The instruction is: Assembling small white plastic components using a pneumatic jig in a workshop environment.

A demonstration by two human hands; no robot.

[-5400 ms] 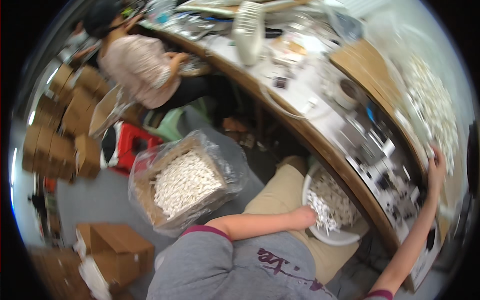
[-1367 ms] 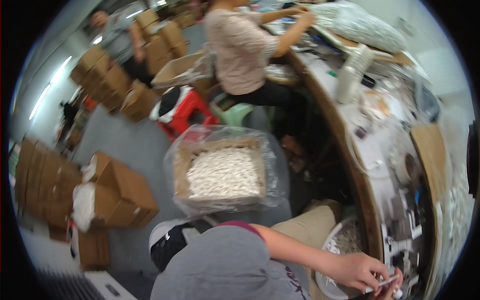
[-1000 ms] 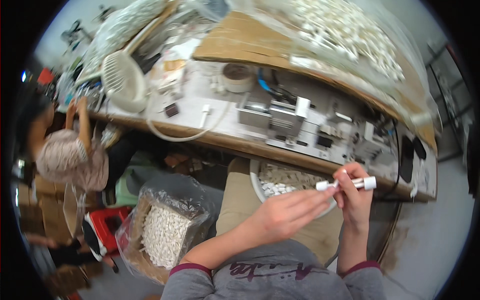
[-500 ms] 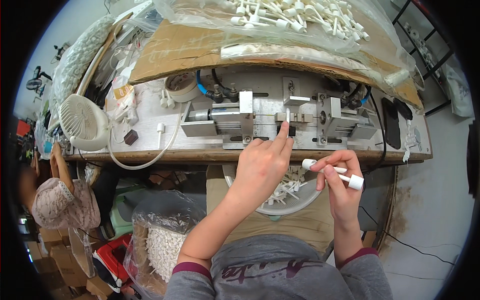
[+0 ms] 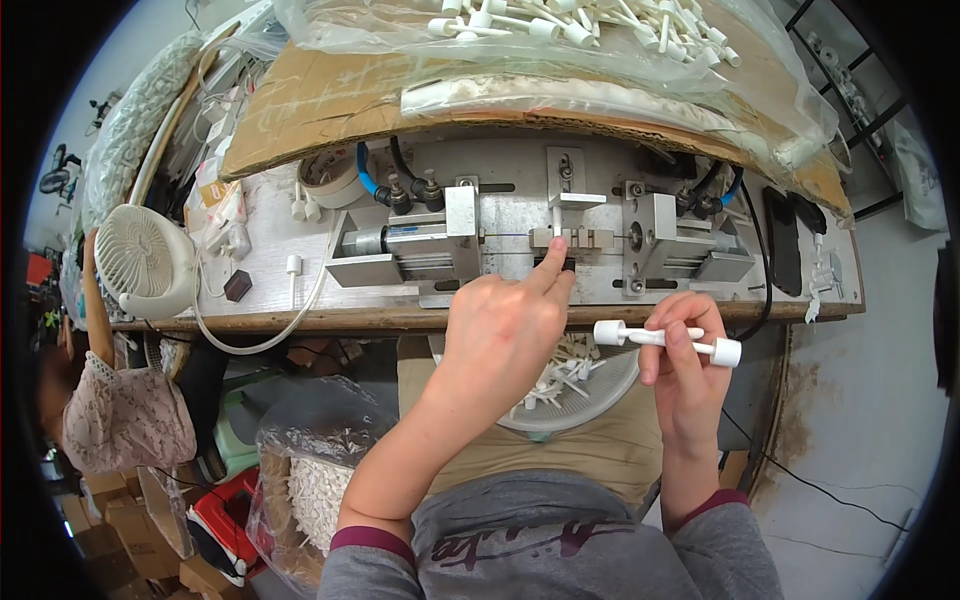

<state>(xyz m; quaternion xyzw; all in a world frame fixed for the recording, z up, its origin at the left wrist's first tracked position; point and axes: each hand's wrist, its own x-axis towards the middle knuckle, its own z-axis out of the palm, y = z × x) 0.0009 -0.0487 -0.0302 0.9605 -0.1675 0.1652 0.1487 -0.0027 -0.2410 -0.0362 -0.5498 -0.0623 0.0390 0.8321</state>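
Observation:
My left hand (image 5: 510,325) reaches to the metal fixture block (image 5: 597,239) on the bench, index finger stretched out. Its fingertip touches the lower end of a white stick (image 5: 557,218) standing at the block; the finger hides part of it. Nothing is gripped in that hand. To the right, my right hand (image 5: 690,375) is closed on two white capped sticks, held side by side with one ribbed cap (image 5: 609,333) facing left and the other cap (image 5: 727,352) facing right. Below my hands, a round mesh basket (image 5: 612,405) on my lap holds several similar sticks.
Metal cylinder units flank the block, one left (image 5: 410,245) and one right (image 5: 680,240). A cardboard sheet (image 5: 320,95) bearing bagged sticks overhangs the bench. A white fan (image 5: 147,258), tape roll (image 5: 330,182) and phone (image 5: 783,240) lie around. Another person (image 5: 128,415) is at left.
The two sticks in my right hand have turned nearer to level. My left fingertip remains at the block. The other person's arm has risen beside the fan, and the view has shifted slightly.

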